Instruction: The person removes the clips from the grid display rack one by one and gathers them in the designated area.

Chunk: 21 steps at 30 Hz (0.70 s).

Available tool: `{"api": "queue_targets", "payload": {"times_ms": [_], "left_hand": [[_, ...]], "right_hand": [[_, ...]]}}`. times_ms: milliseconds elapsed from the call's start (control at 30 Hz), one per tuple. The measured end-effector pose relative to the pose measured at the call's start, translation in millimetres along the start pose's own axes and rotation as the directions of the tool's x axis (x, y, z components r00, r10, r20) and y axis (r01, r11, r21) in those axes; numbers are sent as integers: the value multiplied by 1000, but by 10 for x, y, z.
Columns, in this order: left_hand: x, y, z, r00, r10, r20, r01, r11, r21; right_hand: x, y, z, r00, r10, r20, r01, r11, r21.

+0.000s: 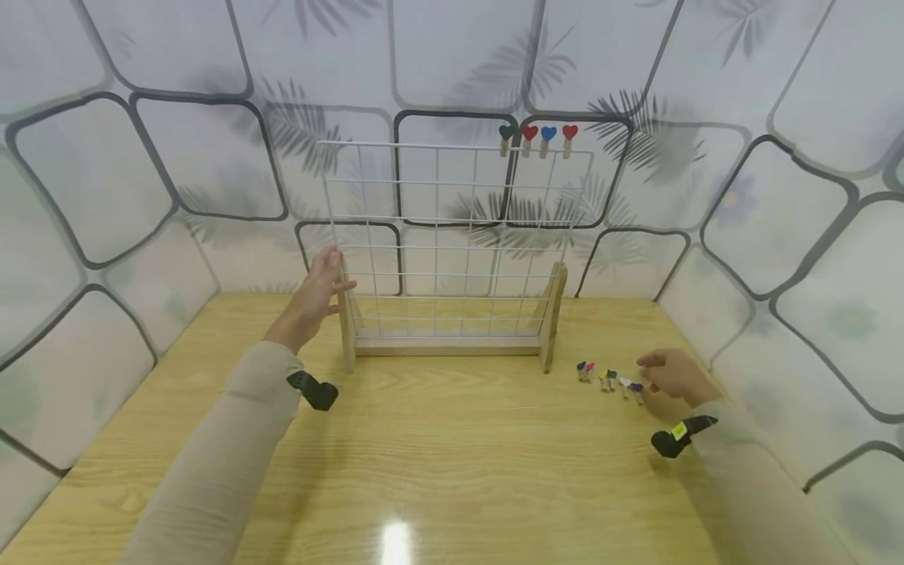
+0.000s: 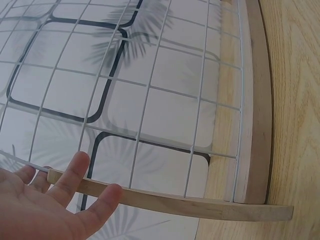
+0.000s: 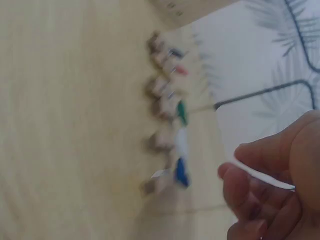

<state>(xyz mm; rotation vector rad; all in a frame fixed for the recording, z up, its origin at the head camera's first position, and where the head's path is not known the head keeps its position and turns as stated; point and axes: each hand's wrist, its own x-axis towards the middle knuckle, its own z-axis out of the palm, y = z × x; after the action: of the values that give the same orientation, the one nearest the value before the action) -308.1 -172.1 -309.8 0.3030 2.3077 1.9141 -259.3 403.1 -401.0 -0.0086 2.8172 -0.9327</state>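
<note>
A white wire grid rack (image 1: 435,247) stands upright in a wooden base. My left hand (image 1: 314,294) rests at its left wooden upright (image 2: 165,202), fingers spread and fairly straight, with two fingertips overlapping the wood in the left wrist view. Heart-topped clothespins (image 1: 610,380) lie in a row on the table right of the rack, with blue, pink, green and white hearts. Just right of that row is my right hand (image 1: 674,373). Its thumb and fingers (image 3: 237,187) are loosely bent, a thin white sliver showing between them; no clothespin shows there in the head view.
Several heart clothespins (image 1: 539,137), green, red and blue, are clipped along the rack's top wire at the right. A light wood table (image 1: 452,439) lies below. Patterned fabric walls (image 1: 763,212) rise behind and at both sides, with the right one close to the right hand.
</note>
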Motion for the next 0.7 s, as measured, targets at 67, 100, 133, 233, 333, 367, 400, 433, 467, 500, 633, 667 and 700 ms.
{"api": "queue_targets", "payload": {"times_ms": [67, 100, 133, 233, 333, 367, 400, 433, 467, 500, 633, 667, 700], "left_hand": [[-21, -10, 2, 1000, -7, 1, 7, 1000, 6], [-35, -16, 4, 1000, -9, 0, 9, 1000, 7], [-48, -21, 2, 1000, -12, -2, 12, 1000, 9], [-76, -34, -3, 1000, -13, -4, 13, 1000, 14], [-50, -37, -1, 1000, -9, -4, 9, 1000, 13], [-37, -37, 2, 1000, -9, -4, 9, 1000, 14], [-25, -34, 5, 1000, -10, -4, 10, 1000, 16], [-14, -30, 9, 1000, -8, -3, 8, 1000, 15], [-5, -27, 12, 1000, -5, -4, 5, 1000, 14], [-1, -22, 14, 1000, -1, -4, 1, 1000, 15], [7, 0, 17, 1000, 9, -3, -8, 1000, 15], [9, 4, 18, 1000, 7, -4, -7, 1000, 16], [7, 10, 24, 1000, 4, -6, -4, 1000, 17]], "right_hand": [[46, -147, -33, 999, -34, -24, 34, 999, 2], [81, -250, -52, 998, -49, -43, 50, 999, 13], [118, -366, -74, 996, -67, -63, 68, 997, 18], [222, -816, -174, 982, -127, -137, 134, 990, 47], [270, -1351, -333, 953, -211, -219, 234, 968, 86], [264, -1542, -391, 941, -241, -239, 270, 958, 97], [262, -1718, -448, 926, -274, -259, 307, 946, 99], [262, -1887, -502, 911, -306, -277, 345, 933, 104], [263, -2052, -553, 897, -331, -294, 376, 919, 114], [265, -2210, -601, 885, -346, -311, 400, 908, 125], [278, -2753, -798, 832, -411, -373, 499, 847, 180], [276, -2870, -846, 822, -422, -383, 514, 839, 179], [278, -2976, -894, 812, -438, -386, 529, 832, 169]]}}
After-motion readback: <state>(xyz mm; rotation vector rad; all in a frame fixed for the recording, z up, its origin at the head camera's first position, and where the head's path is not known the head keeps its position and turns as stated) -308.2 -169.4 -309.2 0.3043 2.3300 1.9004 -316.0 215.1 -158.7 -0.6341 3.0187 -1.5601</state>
